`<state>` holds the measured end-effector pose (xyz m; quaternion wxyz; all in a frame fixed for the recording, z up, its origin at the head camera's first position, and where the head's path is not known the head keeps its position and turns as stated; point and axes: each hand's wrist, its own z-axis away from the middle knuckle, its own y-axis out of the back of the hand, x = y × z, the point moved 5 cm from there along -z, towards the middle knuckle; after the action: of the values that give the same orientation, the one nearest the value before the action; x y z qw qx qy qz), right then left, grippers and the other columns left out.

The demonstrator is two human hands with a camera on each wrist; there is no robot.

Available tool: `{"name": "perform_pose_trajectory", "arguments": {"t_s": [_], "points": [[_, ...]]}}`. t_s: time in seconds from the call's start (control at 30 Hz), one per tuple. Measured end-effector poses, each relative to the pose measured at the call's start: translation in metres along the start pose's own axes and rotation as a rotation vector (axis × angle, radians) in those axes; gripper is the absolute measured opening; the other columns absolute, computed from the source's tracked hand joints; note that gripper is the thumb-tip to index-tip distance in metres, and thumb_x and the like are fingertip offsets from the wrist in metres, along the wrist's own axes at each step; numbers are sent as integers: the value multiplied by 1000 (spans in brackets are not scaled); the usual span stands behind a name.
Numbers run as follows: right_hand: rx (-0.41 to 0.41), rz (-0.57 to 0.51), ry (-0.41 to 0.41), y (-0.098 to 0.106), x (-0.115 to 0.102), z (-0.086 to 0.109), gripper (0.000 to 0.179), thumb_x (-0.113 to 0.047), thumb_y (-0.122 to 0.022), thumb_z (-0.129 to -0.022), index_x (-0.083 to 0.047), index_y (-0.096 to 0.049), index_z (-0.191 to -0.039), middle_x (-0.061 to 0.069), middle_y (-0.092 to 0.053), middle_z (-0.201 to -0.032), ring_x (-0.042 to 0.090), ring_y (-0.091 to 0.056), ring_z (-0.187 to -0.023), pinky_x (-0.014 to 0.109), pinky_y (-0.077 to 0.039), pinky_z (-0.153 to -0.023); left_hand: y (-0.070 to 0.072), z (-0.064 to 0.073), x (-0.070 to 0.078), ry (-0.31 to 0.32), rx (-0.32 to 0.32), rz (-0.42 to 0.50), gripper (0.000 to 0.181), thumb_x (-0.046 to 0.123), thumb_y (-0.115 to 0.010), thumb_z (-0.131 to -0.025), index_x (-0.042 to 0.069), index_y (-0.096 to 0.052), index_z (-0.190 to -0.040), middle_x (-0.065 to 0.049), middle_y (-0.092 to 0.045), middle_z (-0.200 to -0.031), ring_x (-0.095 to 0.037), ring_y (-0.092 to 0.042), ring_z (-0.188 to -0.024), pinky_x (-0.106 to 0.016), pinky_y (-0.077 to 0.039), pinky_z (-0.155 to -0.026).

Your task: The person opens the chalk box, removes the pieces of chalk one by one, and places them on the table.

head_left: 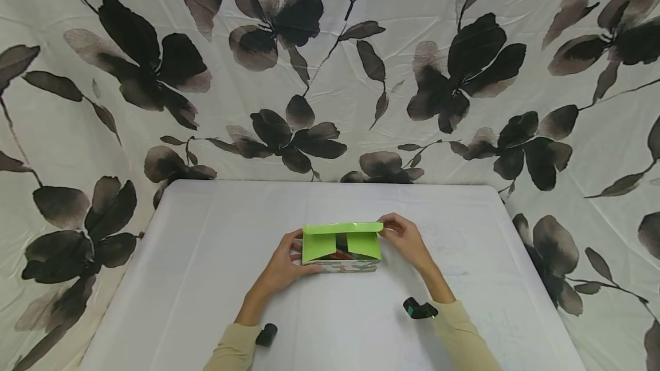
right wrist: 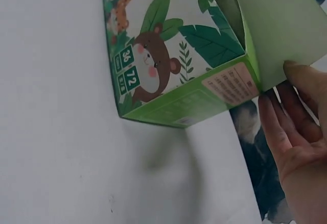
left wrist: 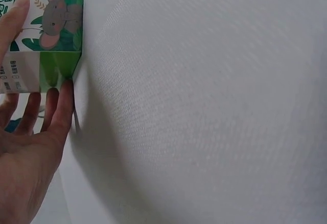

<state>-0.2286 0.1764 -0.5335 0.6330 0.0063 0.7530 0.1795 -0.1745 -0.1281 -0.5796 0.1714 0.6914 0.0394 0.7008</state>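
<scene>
A small cardboard box (head_left: 350, 267) with green edges and cartoon animals stands on the table, its top open. Two light-green side flaps (head_left: 318, 247) lean inward, and the long lid flap (head_left: 342, 228) is raised along the back. Something reddish (head_left: 337, 255) shows inside through the gap; most of the contents are hidden. My left hand (head_left: 281, 265) grips the box's left end, thumb along the front face and fingers against the end panel (left wrist: 60, 71). At the back right corner, my right hand (right wrist: 301, 132) pinches the lid flap between thumb and fingers.
The white table (head_left: 222, 228) runs out on all sides of the box, its far edge against a flower-patterned cloth (head_left: 371, 73). A black wrist device (head_left: 420, 308) sits by the right cuff, another (head_left: 266, 335) by the left.
</scene>
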Motion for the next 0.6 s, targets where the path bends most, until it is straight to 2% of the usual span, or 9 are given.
{"name": "perform_pose_trajectory", "arguments": {"t_s": [0.17,0.33,0.4,0.47,0.6], "points": [[58,-39,-77,-5,4,-4,26,-14,-72,-98,2,-67,-118,16,-67,-116,17,-66,-105,25,-55,-92,1,1,0,1,-3,-5,99,18,-95,-75,9,-37,-155,-11,-48,-136,-26,-52,-114,-42,-52,-100],[112,-67,-124,-11,8,-7,30,-18,-70,-100,4,-65,-120,18,-68,-115,21,-66,-102,44,-55,-96,2,1,0,-8,0,-16,100,21,-95,-75,9,-36,-155,-10,-49,-133,-24,-53,-112,-40,-54,-98],[139,-75,-147,-13,10,-8,31,-20,-71,-100,3,-65,-119,18,-68,-112,20,-66,-100,49,-54,-96,2,2,0,-11,2,-19,100,21,-95,-74,9,-36,-155,-10,-49,-132,-24,-53,-111,-40,-54,-97],[170,-73,-179,-15,11,-9,30,-23,-71,-99,1,-66,-117,16,-69,-109,18,-65,-96,45,-55,-94,2,2,0,-14,3,-18,100,21,-96,-74,8,-37,-154,-10,-49,-131,-24,-54,-110,-40,-54,-96],[230,-60,-235,-19,17,-10,32,-28,-72,-99,-1,-67,-115,12,-68,-103,14,-64,-91,29,-56,-82,2,1,0,-12,1,-19,101,22,-96,-73,9,-38,-154,-9,-50,-130,-24,-53,-110,-40,-54,-97]]}}
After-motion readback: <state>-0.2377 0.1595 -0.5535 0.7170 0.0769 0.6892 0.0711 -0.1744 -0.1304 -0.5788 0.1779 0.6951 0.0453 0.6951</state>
